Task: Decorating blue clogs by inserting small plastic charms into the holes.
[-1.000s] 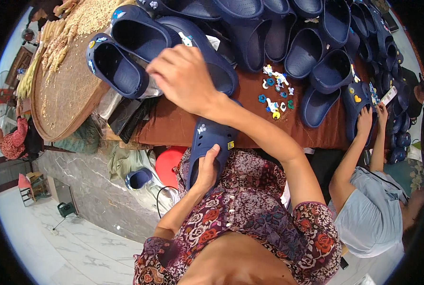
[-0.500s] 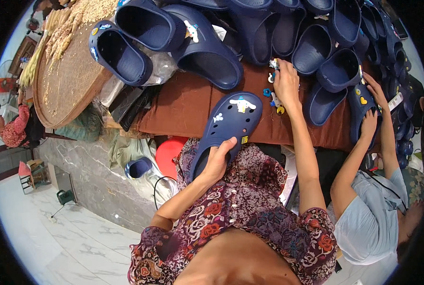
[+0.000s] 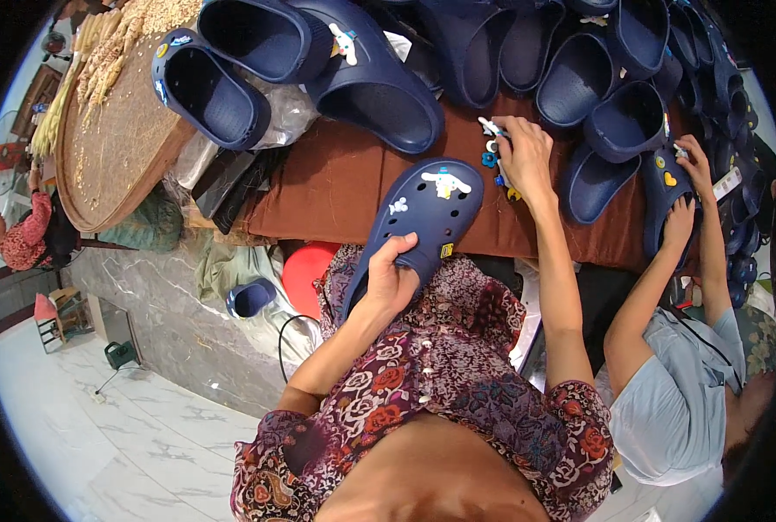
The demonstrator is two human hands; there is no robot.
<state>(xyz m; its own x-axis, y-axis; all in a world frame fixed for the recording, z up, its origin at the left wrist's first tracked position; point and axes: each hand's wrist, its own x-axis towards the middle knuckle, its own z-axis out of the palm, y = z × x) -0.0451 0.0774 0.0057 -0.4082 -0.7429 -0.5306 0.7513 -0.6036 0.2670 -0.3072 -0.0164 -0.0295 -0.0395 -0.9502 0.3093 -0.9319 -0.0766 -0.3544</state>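
A navy clog (image 3: 436, 204) is in my left hand (image 3: 392, 278), gripped at its foot opening with the thumb on the upper. Its perforated toe bears a large white character charm (image 3: 446, 183), a small pale charm (image 3: 398, 206) and a yellow charm (image 3: 446, 250) near the side. Over the brown cloth, my right hand (image 3: 527, 157) has its fingers closed at the tips on a small white shoe charm (image 3: 489, 127). Beneath and beside these fingers lie a blue flower charm (image 3: 490, 160) and a yellow charm (image 3: 513, 194), partly covered by the hand.
Several navy clogs (image 3: 375, 91) crowd the far side of the brown-covered table (image 3: 318, 187). At right a co-worker's hands (image 3: 679, 222) work on another clog (image 3: 658, 196). A round woven tray (image 3: 118, 165) with grain stands at left. A red stool (image 3: 305, 283) is below the table edge.
My right hand has drawn slightly nearer, its fingers now gathered at the white charm. The left thumb has shifted back along the clog. The co-worker's far hand has lifted a little off their clog.
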